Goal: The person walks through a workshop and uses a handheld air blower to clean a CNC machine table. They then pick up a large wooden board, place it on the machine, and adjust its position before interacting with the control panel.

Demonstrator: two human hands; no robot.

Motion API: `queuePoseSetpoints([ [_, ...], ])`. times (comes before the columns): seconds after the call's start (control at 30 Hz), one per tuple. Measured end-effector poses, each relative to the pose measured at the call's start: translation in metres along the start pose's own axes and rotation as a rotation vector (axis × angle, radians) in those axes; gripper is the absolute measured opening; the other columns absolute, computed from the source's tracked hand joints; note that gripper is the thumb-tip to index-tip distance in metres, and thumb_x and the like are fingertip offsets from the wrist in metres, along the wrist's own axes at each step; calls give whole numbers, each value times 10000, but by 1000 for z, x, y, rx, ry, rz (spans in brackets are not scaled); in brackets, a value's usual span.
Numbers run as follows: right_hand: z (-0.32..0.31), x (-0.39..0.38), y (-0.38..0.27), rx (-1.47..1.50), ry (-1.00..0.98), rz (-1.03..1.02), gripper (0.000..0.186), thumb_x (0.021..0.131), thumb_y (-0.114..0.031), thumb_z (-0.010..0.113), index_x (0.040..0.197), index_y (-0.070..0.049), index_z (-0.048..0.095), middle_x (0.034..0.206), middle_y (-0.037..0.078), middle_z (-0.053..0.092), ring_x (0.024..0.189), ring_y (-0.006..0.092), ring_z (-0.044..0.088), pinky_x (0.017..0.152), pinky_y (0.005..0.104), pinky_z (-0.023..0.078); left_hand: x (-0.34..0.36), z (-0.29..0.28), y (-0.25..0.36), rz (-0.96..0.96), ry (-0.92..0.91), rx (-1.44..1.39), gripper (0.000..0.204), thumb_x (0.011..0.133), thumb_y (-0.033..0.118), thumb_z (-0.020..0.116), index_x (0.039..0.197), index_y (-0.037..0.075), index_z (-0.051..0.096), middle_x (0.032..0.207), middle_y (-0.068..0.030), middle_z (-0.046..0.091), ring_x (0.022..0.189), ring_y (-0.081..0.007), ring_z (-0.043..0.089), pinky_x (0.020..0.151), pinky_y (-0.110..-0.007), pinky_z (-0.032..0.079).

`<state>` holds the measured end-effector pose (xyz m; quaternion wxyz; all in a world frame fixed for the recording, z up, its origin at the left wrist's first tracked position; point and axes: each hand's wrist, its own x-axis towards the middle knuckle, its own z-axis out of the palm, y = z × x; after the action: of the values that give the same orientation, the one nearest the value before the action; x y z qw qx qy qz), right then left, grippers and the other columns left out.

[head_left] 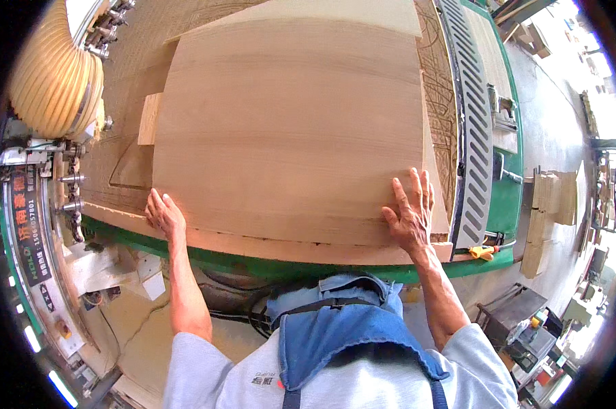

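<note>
A broad, pale brown wooden panel [287, 136] lies flat in front of me, its near edge along a wooden strip [308, 249] at the front of the machine bed. At the panel's near left corner is my left hand [165, 215], its fingers extended against the edge and holding nothing. My right hand [413, 215] rests open near the right near corner, palm down and fingers spread over the panel's surface. A lighter board [376, 12] shows past the panel's far edge, and a wood edge also shows along its right side.
The machine bed [127, 136] has carved grooves. A small wood block [149, 119] sits left of the panel. Further left are a yellow ribbed hose [56, 75] and machine spindles. A slotted grey rail [473, 123], a yellow-orange tool [484, 253] and stacked boards [543, 218] stand right.
</note>
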<state>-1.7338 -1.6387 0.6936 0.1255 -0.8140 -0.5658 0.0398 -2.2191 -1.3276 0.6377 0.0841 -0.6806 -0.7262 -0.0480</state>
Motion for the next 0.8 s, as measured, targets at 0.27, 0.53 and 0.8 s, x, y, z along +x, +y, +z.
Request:
queuePoseSetpoints([
  [0.27, 3, -18, -6, -37, -72, 22, 699, 893, -496, 597, 1482, -166, 419, 1602, 207, 185, 1482, 416, 146, 1193, 561, 100, 4, 23, -17, 12, 86, -40, 491, 1035, 353, 412, 1437, 74, 454, 1457, -117, 465, 1327, -326, 424, 1076, -512, 342],
  [0.53, 13, 83, 5, -104, 20, 56, 773, 932, -572, 503, 1479, -40, 385, 1588, 249, 180, 1491, 403, 112, 1204, 530, 91, 6, 25, -17, 17, 36, -65, 543, 1044, 388, 373, 1463, 45, 414, 1525, -135, 390, 1391, -328, 363, 1132, -491, 297],
  [0.8, 14, 132, 13, 4, 39, -7, 729, 902, -457, 635, 1437, -3, 440, 1574, 278, 196, 1475, 436, 146, 1197, 540, 137, 13, -20, 79, -166, -86, -47, 667, 1011, 470, 443, 1489, 15, 347, 1590, -168, 257, 1472, -355, 211, 1156, -558, 216],
])
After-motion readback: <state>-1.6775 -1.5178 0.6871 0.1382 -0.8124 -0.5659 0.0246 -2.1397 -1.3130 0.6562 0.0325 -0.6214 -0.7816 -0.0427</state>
